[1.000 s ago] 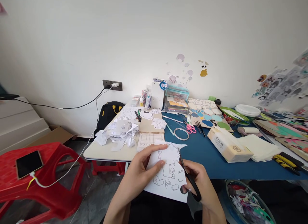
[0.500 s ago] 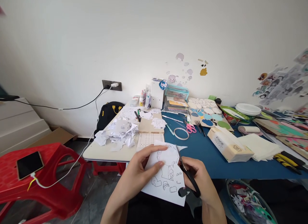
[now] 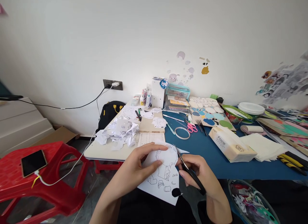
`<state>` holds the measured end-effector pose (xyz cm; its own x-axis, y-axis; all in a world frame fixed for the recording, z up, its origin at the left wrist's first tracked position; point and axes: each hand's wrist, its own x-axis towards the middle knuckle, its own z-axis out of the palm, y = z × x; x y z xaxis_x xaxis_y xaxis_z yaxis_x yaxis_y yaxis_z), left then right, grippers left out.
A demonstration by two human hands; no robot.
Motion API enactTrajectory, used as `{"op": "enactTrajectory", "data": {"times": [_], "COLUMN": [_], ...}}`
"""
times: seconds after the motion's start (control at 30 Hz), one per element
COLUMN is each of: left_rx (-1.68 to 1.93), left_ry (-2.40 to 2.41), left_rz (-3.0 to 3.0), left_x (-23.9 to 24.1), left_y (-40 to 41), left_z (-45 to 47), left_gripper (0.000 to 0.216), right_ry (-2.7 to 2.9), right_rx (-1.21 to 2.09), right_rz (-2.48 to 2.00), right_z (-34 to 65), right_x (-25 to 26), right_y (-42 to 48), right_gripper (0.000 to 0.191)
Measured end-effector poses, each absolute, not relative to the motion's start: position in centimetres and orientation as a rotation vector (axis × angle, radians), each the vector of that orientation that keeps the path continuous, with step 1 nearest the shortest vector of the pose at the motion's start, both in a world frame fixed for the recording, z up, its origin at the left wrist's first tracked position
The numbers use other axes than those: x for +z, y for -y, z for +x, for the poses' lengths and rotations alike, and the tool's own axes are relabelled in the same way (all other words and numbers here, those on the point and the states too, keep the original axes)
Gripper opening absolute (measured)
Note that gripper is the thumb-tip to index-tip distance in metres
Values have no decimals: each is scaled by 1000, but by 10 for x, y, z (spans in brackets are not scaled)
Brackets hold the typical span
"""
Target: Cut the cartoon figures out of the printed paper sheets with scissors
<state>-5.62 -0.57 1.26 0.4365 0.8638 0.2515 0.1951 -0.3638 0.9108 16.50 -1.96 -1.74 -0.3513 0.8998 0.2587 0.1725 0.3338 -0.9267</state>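
Observation:
A white sheet of paper (image 3: 154, 185) printed with line-drawn cartoon shapes is pinched between the thumb and fingers of my left hand (image 3: 144, 166). Its upper part shows a large head outline. In my right hand (image 3: 196, 171) is a pair of black-handled scissors (image 3: 190, 172), with the blades at the sheet's upper right edge beside the head outline. A cut strip of the paper sticks out to the right behind the blades. Near the sheet's lower right a solid black shape shows.
Crumpled paper scraps (image 3: 120, 132) lie on the white table at left. Pink scissors (image 3: 192, 127), a tape roll (image 3: 182, 133) and a tissue pack (image 3: 232, 145) rest on the blue mat (image 3: 192, 145). A scrap-filled bin (image 3: 252, 201) stands below; a red stool (image 3: 60, 169) holds a phone (image 3: 34, 163).
The sheet's lower part has swung a little to the left. My right hand and the scissors have shifted slightly right, and the view has turned a little.

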Motion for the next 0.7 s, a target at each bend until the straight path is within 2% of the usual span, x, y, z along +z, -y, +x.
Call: {"op": "enactTrajectory", "data": {"times": [0.3, 0.47, 0.7], "left_rx": [898, 889, 832], "left_ry": [-902, -883, -848], "left_rz": [1924, 1965, 2004], "left_x": [24, 27, 31], "left_y": [-5, -4, -11], "left_z": [-57, -56, -57], "left_gripper": [28, 28, 27], "right_ry": [1721, 1748, 1761], "right_rx": [1126, 1114, 1124], "right_rz": [-1004, -927, -970], "right_z": [170, 169, 175], "right_x": [-19, -18, -24], "right_y": [17, 16, 11], "right_gripper": [10, 4, 7]}}
